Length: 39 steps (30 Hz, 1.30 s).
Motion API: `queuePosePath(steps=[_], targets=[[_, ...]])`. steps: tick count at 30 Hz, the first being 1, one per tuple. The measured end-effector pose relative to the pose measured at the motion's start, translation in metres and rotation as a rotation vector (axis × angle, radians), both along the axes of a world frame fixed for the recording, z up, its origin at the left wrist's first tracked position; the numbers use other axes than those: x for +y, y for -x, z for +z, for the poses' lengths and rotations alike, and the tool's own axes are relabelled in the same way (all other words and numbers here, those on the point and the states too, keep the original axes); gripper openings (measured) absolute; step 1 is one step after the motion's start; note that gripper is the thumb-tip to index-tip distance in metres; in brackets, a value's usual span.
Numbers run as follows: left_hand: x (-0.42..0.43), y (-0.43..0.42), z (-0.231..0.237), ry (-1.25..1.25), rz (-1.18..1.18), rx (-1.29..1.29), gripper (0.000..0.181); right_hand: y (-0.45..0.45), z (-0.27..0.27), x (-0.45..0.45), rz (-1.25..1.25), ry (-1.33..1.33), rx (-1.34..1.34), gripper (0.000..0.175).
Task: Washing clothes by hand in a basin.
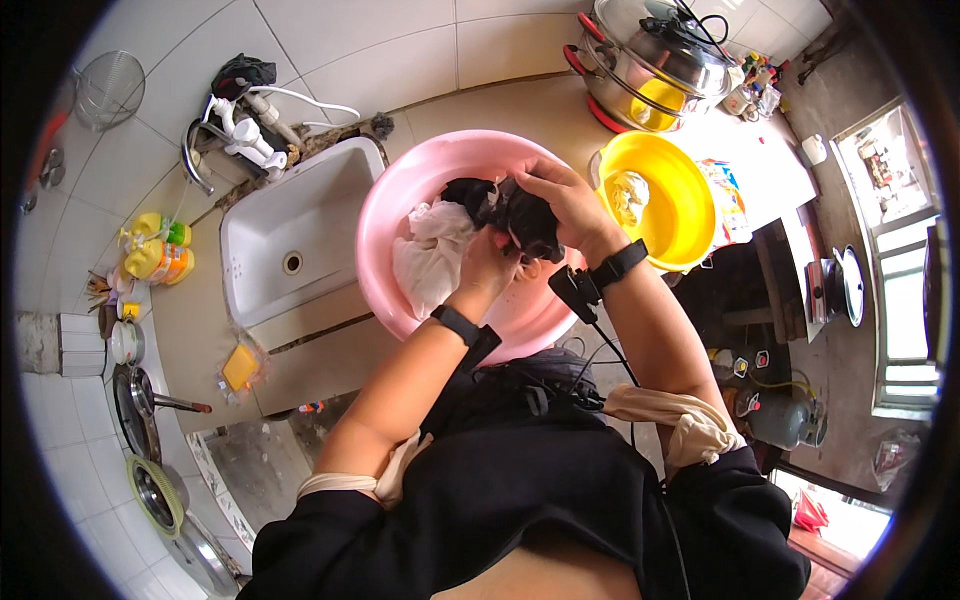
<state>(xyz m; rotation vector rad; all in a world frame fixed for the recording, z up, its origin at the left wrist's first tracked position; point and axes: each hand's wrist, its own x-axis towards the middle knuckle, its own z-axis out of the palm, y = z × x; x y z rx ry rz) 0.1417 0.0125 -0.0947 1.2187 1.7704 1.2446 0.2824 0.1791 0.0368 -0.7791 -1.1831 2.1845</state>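
Observation:
Over a pink plastic basin [381,225], my left hand [489,264] and my right hand [561,193] both grip a bunched black cloth [529,221]. The right fingers fold over its upper right side, while the left hand holds it from below. Part of the dark cloth trails left toward the basin's far wall. White cloth [431,259] lies crumpled in the left half of the basin, next to my left hand. Small tan loops or straps [529,270] show under the black cloth; what they belong to is hidden.
Left of the basin is a white sink [300,217] with a faucet [196,161]. A yellow basin [679,202] holding a white crumpled piece stands at the right, below a steel steamer pot [652,71]. Yellow bottles [161,259] and a yellow sponge [240,367] sit on the left counter.

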Motion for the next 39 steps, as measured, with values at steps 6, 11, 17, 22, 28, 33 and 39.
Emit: queuePosePath(steps=[6,11,17,22,28,33,39], targets=[[0.004,0.022,-0.018,-0.145,0.239,0.36,0.042,0.016,0.027,-0.013,0.121,0.153,0.09,0.021],[-0.013,0.076,-0.024,-0.059,0.16,0.209,0.037,0.019,0.039,-0.007,0.18,0.152,0.119,0.025],[-0.026,0.092,0.051,-0.047,0.073,0.426,0.016,-0.023,0.016,0.023,0.04,-0.002,-0.076,0.021],[-0.037,0.123,0.075,0.024,0.172,0.415,0.007,-0.017,0.015,0.014,-0.018,-0.003,-0.088,0.023],[-0.038,0.088,0.012,0.242,-0.118,0.434,0.034,0.024,0.036,-0.016,0.084,0.113,0.065,0.022],[-0.021,0.03,-0.003,0.349,-0.448,0.554,0.065,0.025,0.037,-0.006,0.009,0.134,0.239,0.017],[-0.019,0.028,-0.055,0.049,0.04,0.554,0.053,0.039,0.065,-0.014,0.062,0.158,0.251,0.021]])
